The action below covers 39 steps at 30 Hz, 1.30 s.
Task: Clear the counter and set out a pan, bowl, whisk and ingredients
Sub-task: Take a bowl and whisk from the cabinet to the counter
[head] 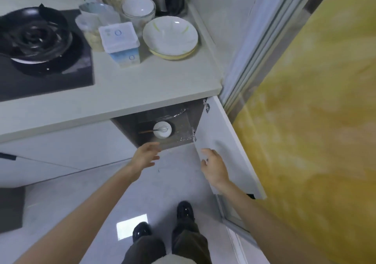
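Both hands are holding nothing, fingers loose.
The left hand (145, 155) is hovering at the cabinet (181, 127) floor's front edge, the right hand (214, 167) beside the open door (225, 139); the white bowl (162, 134) is sitting mid-floor, whisk (162, 129) lying across it.

On the surface (142, 84) we find the pan (34, 34) at the left, seated on the hob (61, 80). Right of it stands a lidded box (120, 38), and further right a stack of bowls (169, 36). Beneath the surface, the open cupboard (183, 125) holds a small bowl (165, 135) with the whisk (157, 130) lying in it. The cupboard door (227, 141) stands out rightward. Before the opening we see the left hand (146, 155) and, beside the door, the right hand (214, 167).
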### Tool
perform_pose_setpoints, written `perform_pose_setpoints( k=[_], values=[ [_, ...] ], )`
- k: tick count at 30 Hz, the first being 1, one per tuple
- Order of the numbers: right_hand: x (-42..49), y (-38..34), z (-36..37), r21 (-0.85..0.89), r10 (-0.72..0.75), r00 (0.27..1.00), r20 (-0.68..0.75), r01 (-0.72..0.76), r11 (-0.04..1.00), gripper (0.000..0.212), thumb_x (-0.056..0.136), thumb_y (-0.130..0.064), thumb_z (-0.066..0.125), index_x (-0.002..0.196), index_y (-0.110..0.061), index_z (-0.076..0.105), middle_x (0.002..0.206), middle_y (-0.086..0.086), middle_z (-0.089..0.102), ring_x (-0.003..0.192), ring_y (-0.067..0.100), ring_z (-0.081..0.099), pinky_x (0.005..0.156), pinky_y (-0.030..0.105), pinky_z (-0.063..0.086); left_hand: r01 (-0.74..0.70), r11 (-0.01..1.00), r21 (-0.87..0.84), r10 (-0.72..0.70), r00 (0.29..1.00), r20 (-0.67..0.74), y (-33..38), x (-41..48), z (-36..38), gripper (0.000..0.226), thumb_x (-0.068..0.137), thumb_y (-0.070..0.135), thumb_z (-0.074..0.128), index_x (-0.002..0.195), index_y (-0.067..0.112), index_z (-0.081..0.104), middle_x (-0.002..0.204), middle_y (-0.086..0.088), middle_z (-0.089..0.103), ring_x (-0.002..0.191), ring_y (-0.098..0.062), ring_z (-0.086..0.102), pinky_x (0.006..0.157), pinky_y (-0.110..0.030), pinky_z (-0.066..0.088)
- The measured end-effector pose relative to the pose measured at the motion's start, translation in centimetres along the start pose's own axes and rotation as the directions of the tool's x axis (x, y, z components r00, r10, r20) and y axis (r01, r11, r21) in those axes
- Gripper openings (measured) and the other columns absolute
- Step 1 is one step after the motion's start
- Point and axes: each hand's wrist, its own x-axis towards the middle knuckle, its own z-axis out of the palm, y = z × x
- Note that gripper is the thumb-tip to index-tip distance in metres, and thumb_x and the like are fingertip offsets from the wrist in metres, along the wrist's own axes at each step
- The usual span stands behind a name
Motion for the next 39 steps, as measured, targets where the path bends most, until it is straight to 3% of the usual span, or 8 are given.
perform_pose_setpoints(
  k=[8,12,15,19,24,28,34,39],
  values=[
    [10.8,-1.2,9.1,0.181,0.174,0.959,0.223,-0.216,0.959,0.027,0.091,-0.01,0.05,0.114,-0.015,0.063,0.111,0.004,0.066,0.105,0.02,0.062,0.09,0.025,0.046,0.133,0.98,-0.147,-0.14,0.989,-0.04,-5.9,9.6,-3.0,0.036,0.097,0.008,0.045,0.133,0.009,0.048,0.122,-0.009,0.056,0.106,-0.027,0.054,0.09,-0.035,0.042],
    [17.7,0.3,15.8,0.271,0.26,0.933,0.247,-0.324,0.906,0.029,0.092,-0.005,0.049,0.118,-0.01,0.062,0.101,0.003,0.059,0.092,0.016,0.055,0.071,0.02,0.045,0.164,0.968,-0.19,-0.176,0.983,-0.048,-10.5,18.3,-3.7,0.035,0.099,0.011,0.041,0.134,0.011,0.045,0.136,-0.009,0.048,0.116,-0.027,0.051,0.092,-0.035,0.042],
    [22.6,2.1,20.9,0.392,0.336,0.898,0.282,-0.428,0.814,0.033,0.093,-0.006,0.048,0.124,-0.013,0.058,0.103,0.007,0.059,0.088,0.02,0.056,0.075,0.03,0.051,0.157,0.952,-0.263,-0.18,0.982,-0.066,-13.9,25.9,-3.8,0.037,0.099,0.016,0.043,0.136,0.016,0.044,0.136,-0.008,0.048,0.111,-0.025,0.05,0.09,-0.035,0.04],
    [28.3,4.5,26.4,0.538,0.368,0.873,0.319,-0.487,0.688,0.033,0.097,-0.01,0.048,0.13,-0.014,0.051,0.126,0.013,0.059,0.093,0.022,0.057,0.091,0.04,0.051,0.178,0.905,-0.386,-0.209,0.977,-0.04,-17.9,34.9,-2.9,0.035,0.099,0.021,0.042,0.134,0.019,0.043,0.13,-0.005,0.048,0.122,-0.029,0.047,0.091,-0.036,0.037],
    [35.1,7.4,33.2,0.667,0.391,0.857,0.335,-0.509,0.545,0.035,0.098,-0.015,0.048,0.133,-0.015,0.044,0.135,0.009,0.052,0.114,0.03,0.056,0.085,0.042,0.049,0.241,0.795,-0.556,-0.256,0.965,0.052,-21.0,43.5,-1.7,0.01,0.096,0.029,0.046,0.092,0.022,0.052,0.098,-0.003,0.049,0.091,-0.023,0.048,0.081,-0.032,0.042],
    [39.6,10.3,37.9,0.725,0.416,0.867,0.274,-0.47,0.503,0.047,0.094,-0.018,0.055,0.138,-0.019,0.04,0.14,0.008,0.045,0.119,0.03,0.049,0.083,0.045,0.051,0.248,0.76,-0.601,-0.254,0.964,0.077,-22.6,49.8,-1.1,0.031,0.093,0.038,0.051,0.118,0.018,0.053,0.125,-0.009,0.052,0.12,-0.026,0.045,0.09,-0.034,0.035],
    [43.6,13.1,42.1,0.809,0.352,0.882,0.313,-0.442,0.387,0.052,0.099,-0.016,0.048,0.146,-0.024,0.03,0.144,0.01,0.042,0.121,0.037,0.051,0.09,0.048,0.05,0.191,0.802,-0.567,-0.177,0.981,0.08,-24.5,56.3,-0.6,0.064,0.084,0.047,0.062,0.137,0.017,0.043,0.144,0.0,0.042,0.131,-0.026,0.04,0.101,-0.037,0.035],
    [46.4,13.5,43.6,0.848,0.324,0.916,0.235,-0.357,0.393,0.055,0.094,0.004,0.038,0.143,-0.022,0.033,0.136,0.018,0.05,0.109,0.043,0.058,0.08,0.044,0.052,0.097,0.805,-0.585,-0.094,0.995,0.036,-25.3,59.3,-0.4,0.046,0.085,0.042,0.063,0.124,0.022,0.049,0.135,-0.004,0.049,0.12,-0.028,0.047,0.103,-0.04,0.042]
  ],
)
